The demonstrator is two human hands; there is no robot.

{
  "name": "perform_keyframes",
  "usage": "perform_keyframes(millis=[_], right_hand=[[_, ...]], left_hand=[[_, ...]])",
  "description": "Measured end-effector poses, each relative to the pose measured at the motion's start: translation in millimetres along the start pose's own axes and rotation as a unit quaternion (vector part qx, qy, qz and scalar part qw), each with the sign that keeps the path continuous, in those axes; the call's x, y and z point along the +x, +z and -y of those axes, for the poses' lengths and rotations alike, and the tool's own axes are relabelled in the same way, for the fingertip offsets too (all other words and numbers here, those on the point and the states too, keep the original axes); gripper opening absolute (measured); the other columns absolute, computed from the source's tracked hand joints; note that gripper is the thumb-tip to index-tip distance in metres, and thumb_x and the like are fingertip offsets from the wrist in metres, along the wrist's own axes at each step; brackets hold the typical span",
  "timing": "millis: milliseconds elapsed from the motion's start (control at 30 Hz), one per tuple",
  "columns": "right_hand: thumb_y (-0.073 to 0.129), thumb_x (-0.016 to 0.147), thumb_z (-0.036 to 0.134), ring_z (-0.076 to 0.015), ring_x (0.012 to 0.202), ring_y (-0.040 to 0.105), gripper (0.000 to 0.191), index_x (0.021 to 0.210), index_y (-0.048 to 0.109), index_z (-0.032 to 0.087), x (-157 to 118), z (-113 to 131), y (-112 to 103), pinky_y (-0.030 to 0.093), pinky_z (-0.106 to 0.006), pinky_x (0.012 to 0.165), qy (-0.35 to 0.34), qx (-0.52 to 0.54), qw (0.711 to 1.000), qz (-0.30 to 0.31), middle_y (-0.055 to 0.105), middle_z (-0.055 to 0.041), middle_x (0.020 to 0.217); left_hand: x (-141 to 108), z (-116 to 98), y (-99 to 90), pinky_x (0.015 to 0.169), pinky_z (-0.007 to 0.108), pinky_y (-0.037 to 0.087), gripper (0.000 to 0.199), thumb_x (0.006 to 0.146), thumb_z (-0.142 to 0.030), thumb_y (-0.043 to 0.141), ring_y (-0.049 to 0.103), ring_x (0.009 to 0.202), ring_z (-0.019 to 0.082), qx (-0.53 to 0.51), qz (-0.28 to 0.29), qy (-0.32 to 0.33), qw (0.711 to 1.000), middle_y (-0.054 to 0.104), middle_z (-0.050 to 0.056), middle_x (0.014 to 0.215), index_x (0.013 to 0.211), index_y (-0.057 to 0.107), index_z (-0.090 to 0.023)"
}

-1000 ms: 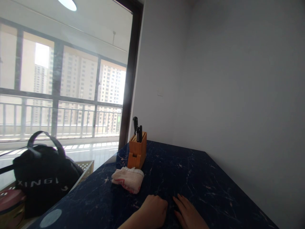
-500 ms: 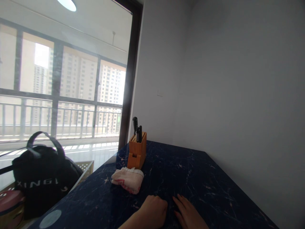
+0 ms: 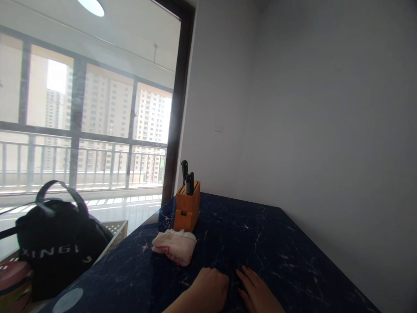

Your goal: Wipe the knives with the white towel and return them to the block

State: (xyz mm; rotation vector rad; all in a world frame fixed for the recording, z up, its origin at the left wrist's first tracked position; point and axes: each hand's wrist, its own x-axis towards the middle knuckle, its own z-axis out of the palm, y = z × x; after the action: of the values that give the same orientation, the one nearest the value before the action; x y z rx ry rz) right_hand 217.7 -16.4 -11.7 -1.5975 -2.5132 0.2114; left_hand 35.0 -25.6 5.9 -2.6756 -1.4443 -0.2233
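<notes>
My left hand (image 3: 208,288) rests on the dark blue marbled table (image 3: 241,230), curled into a fist, with nothing showing in it. Beside it on the right, my right hand (image 3: 256,290) lies on the same surface with its fingers stretched out and holds nothing. A narrow gap separates the two hands. Nearest to my left hand is a folded pinkish-white cloth (image 3: 176,247) with red marks. Just behind the cloth stands a wooden knife block (image 3: 187,208), with several black-handled knives (image 3: 189,182) sticking up from its slots.
At the left, below the table's edge, a black bag (image 3: 61,239) with white letters sits by a reddish lidded container (image 3: 14,282). A pale round spot (image 3: 68,300) marks the table's near left corner. Grey walls (image 3: 325,130) border the back and right; glass panes fill the left.
</notes>
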Motion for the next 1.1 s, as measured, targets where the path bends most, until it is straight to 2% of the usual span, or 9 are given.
perform_keyframes(millis=[467, 867, 1000, 1100], right_hand=[[0.035, 0.084, 0.04, -0.0248, 0.123, 0.03, 0.05, 0.128, 0.04, 0.015, 1.1, -2.6, 3.2, 0.025, -0.038, 0.103, -0.006, 0.001, 1.0, -0.013, 0.035, -0.0115, 0.134], [0.035, 0.084, 0.039, -0.0252, 0.124, 0.03, 0.05, 0.128, 0.04, 0.015, 1.5, -4.2, 4.4, 0.025, -0.038, 0.102, -0.01, 0.004, 1.0, -0.013, 0.034, -0.0116, 0.134], [0.037, 0.084, 0.037, -0.0258, 0.121, 0.035, 0.047, 0.125, 0.044, 0.015, 1.9, -5.7, 7.0, 0.028, -0.039, 0.101, -0.017, 0.011, 0.999, -0.046, 0.039, -0.012, 0.131], [0.04, 0.083, 0.031, -0.0246, 0.12, 0.037, 0.042, 0.121, 0.049, 0.017, 3.7, 2.5, 3.9, 0.027, -0.039, 0.102, -0.029, 0.011, 0.995, -0.093, 0.045, -0.0092, 0.127]], left_hand=[[-1.0, -0.2, -3.8, 0.061, 0.036, 0.05, 0.03, 0.079, -0.017, 0.034, 0.065, 0.071, 0.025, -0.013, -0.004, 0.0, 1.0, 0.069, 0.011, 0.079, 0.079, 0.063, -0.016], [0.2, 1.3, 1.4, 0.061, 0.034, 0.05, 0.03, 0.079, -0.017, 0.033, 0.065, 0.07, 0.024, -0.014, -0.007, -0.001, 1.0, 0.069, 0.01, 0.079, 0.079, 0.063, -0.017], [-0.9, 2.2, 5.1, 0.061, 0.032, 0.048, 0.028, 0.078, -0.017, 0.035, 0.065, 0.07, 0.023, -0.024, -0.01, -0.009, 1.0, 0.069, 0.009, 0.079, 0.078, 0.063, -0.018], [-0.5, 6.8, 5.7, 0.059, 0.031, 0.046, 0.024, 0.075, -0.018, 0.038, 0.064, 0.065, 0.022, -0.062, -0.058, -0.015, 0.996, 0.069, 0.007, 0.073, 0.073, 0.062, -0.02]])
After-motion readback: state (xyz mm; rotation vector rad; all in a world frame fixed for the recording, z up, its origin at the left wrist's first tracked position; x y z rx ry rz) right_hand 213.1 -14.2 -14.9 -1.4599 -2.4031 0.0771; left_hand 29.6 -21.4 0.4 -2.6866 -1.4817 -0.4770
